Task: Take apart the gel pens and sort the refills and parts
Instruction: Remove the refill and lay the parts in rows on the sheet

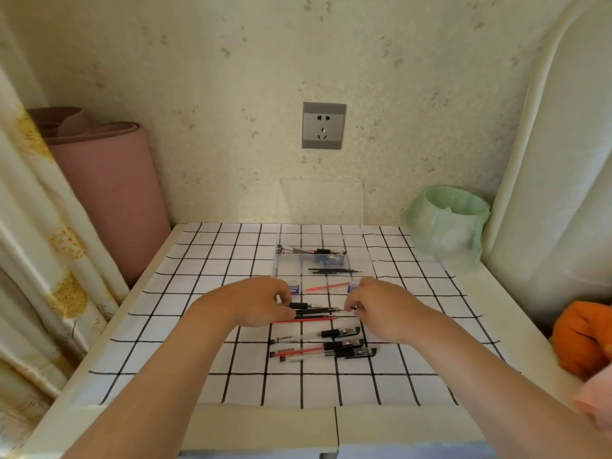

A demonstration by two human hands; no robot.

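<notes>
Head view, left hand (261, 301): your fingers are curled round one end of the black gel pen parts (314, 310), just above the cloth.
Head view, right hand (377, 304): your fingertips pinch the opposite, pointed end of the same parts.
Loose red refill (304, 320): lies on the cloth just nearer you than the held parts.
Whole clear-barrelled gel pens with black caps (326, 346): a small group lying flat, nearer you than the red refill.
Clear plastic compartment box (280, 265): sits beyond your hands, with its lid (321, 200) upright against the wall.
Box contents: pens with black grips (308, 250) in the far compartment, thin black refills (332, 270) in the middle one, one red refill (326, 287) in the near one.
Writing: the blue-and-white tabs (294, 288) on the box front and the dark print on one pen barrel are too small to read.
White cloth with black grid lines (198, 376): it stops short of the near edge of the cream table (265, 429); bare grid shows left of your hands and in front of the pens.
Edges: a rolled pink mat (109, 193) stands beside the table's left rear, and a green-bagged bin (447, 220) stands at its right rear corner.
Wall: grey socket plate (323, 125).
</notes>
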